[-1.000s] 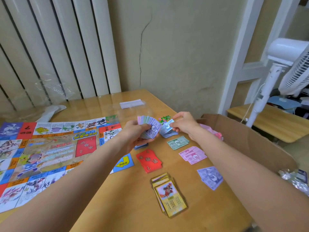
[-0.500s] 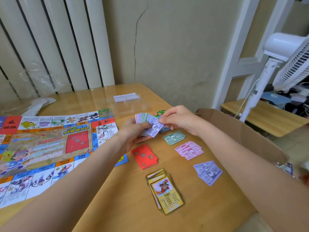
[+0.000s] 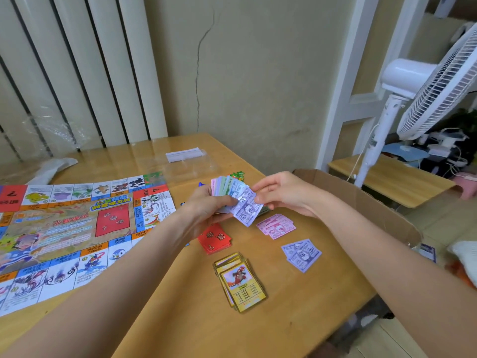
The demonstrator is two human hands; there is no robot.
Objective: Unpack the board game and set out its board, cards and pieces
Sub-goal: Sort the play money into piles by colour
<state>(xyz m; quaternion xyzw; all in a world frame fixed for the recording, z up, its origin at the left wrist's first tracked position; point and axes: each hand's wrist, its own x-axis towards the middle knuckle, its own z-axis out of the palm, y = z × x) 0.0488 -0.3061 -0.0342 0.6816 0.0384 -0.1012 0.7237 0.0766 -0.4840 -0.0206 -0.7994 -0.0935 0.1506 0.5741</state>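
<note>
The left hand grips a fanned wad of play money above the table, fingers curled round its lower edge. The right hand pinches the front purple note at its right edge. The board lies unfolded at the left. On the table sit red cards, yellow cards, pink notes and purple notes, each pile apart. A cardboard box stands at the table's right edge.
</note>
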